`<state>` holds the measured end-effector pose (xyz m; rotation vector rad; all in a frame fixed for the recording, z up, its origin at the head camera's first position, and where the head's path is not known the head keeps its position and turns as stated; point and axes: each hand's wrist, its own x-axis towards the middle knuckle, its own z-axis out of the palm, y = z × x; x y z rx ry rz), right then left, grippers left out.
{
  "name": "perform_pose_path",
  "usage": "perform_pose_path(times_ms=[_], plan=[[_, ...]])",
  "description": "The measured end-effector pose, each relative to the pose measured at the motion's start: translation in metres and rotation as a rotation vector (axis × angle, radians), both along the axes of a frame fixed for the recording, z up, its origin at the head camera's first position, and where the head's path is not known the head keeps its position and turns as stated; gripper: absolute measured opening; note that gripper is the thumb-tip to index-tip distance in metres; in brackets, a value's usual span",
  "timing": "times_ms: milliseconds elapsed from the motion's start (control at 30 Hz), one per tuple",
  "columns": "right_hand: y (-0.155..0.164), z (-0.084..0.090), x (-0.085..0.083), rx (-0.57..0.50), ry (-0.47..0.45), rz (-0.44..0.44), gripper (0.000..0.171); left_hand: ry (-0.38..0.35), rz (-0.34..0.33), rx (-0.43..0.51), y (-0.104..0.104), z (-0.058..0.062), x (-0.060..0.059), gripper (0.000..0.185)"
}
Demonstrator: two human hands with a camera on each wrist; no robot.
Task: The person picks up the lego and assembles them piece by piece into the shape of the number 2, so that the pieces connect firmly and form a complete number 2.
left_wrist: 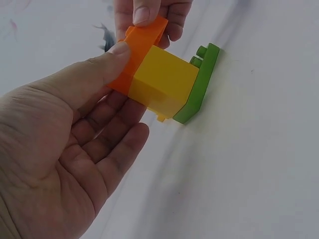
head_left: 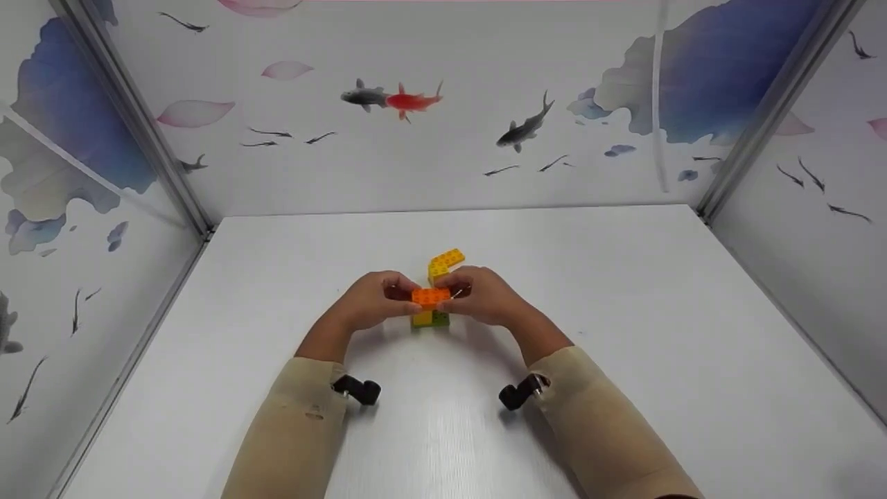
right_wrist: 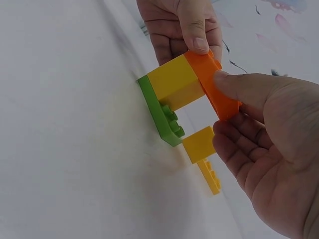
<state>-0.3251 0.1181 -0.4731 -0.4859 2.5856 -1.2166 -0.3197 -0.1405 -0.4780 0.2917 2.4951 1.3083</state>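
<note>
White table [head_left: 624, 360], glossy, walled on 3 sides by fish-print panels [head_left: 429, 152]. Green plate [right_wrist: 158, 113] lies flat on it near the middle, a yellow block [right_wrist: 175, 83] on top. Just behind, a second yellow piece [head_left: 445, 262] rests on the table.

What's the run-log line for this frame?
left hand: pinches orange brick | right hand: pinches same brick | stack: orange on yellow block on green plate
</note>
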Motion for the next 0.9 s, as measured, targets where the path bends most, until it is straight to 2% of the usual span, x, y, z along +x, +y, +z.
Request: perform_pose_path(times_ms=[267,433,700,900], plan=[[0.008,0.004,-0.010,-0.105,-0.054,-0.158,0.036,-0.017,0.013,-0.017,0.000,0.002,-0.001,0.029],[0.003,0.002,-0.020,-0.080,-0.070,-0.223,0.034,-0.032,0.026,-0.022,0.000,0.003,0.000,0.029],[-0.009,-0.002,-0.038,-0.028,-0.138,-0.266,0.036,-0.037,0.034,-0.014,-0.001,0.001,0.000,0.028],[-0.011,-0.004,-0.046,-0.029,-0.170,-0.241,0.043,-0.039,0.032,-0.009,0.000,0.002,0.001,0.026]])
